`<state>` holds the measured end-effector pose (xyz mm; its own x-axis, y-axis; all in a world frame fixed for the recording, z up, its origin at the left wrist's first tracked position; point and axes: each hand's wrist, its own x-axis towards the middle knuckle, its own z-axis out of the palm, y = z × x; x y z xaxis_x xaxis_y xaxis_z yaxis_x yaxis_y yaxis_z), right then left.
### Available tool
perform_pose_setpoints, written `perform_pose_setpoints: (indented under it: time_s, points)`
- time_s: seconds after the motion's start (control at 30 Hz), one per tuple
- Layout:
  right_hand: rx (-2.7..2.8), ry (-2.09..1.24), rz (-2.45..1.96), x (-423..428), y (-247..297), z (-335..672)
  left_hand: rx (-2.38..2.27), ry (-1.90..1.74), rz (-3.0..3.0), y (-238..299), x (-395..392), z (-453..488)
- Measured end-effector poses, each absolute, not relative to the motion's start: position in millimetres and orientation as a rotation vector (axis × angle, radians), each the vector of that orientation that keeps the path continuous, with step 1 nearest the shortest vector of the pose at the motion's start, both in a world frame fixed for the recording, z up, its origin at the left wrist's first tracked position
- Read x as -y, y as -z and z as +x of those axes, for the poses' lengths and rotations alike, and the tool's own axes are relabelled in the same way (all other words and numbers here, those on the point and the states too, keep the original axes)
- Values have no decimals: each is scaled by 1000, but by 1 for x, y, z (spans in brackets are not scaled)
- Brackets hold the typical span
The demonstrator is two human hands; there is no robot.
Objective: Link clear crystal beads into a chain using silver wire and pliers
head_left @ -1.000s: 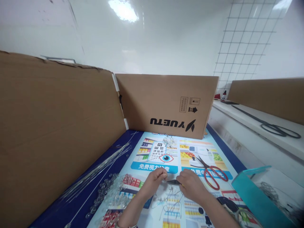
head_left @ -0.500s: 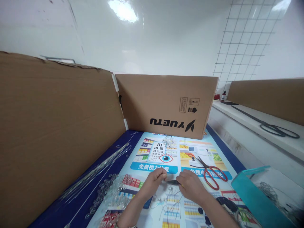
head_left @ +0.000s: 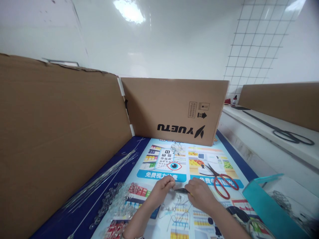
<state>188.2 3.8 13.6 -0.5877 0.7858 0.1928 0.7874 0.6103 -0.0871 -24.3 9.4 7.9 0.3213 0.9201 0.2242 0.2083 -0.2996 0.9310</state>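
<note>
My left hand [head_left: 163, 188] is closed in a pinch on something too small to name, likely a wire end or a bead. My right hand [head_left: 200, 194] is closed on a small dark plier-like tool [head_left: 181, 190] whose tip points left toward the left fingers. Both hands hover just above a printed poster mat [head_left: 161, 166]. Below them lies a bent piece of thin wire with clear beads [head_left: 174, 209].
Clear beads [head_left: 117, 202] and long thin wires [head_left: 104, 174] lie to the left. Red-handled scissors [head_left: 220, 182] lie to the right, a teal box [head_left: 271, 209] further right. Cardboard walls [head_left: 62, 132] stand at left and back. A small wire-and-bead piece [head_left: 177, 147] sits near the back cardboard.
</note>
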Motion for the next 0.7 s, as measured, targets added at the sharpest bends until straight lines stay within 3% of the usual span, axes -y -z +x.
perform_pose_setpoints:
  time_s: [0.7]
  points:
    - [2379,-58,-1498,-11,-1,191,-1309,-1156,1652,13,-21,-27]
